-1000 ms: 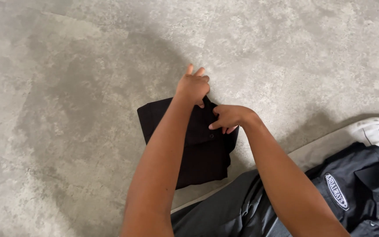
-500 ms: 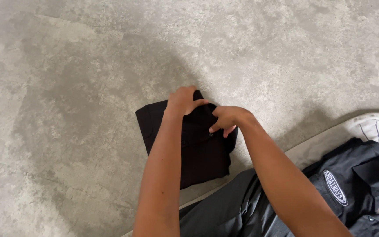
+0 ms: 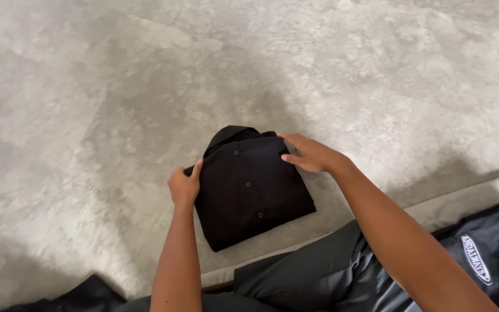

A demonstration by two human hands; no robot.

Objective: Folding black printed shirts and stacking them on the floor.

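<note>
Dark grey trousers (image 3: 319, 266) occupy the near edge of the view, beside a black garment with an oval patch (image 3: 486, 254) at lower right. Beyond them, on the grey concrete floor (image 3: 87, 115), lies a folded black button-front shirt (image 3: 249, 190), collar at its far end. Left hand (image 3: 185, 185) grips the shirt's left edge, fingers curled around the fabric. Right hand (image 3: 313, 153) rests flat on the shirt's far right corner, fingers extended and pressing down, not closed on anything. Farther out, only the mottled floor is visible.
</note>
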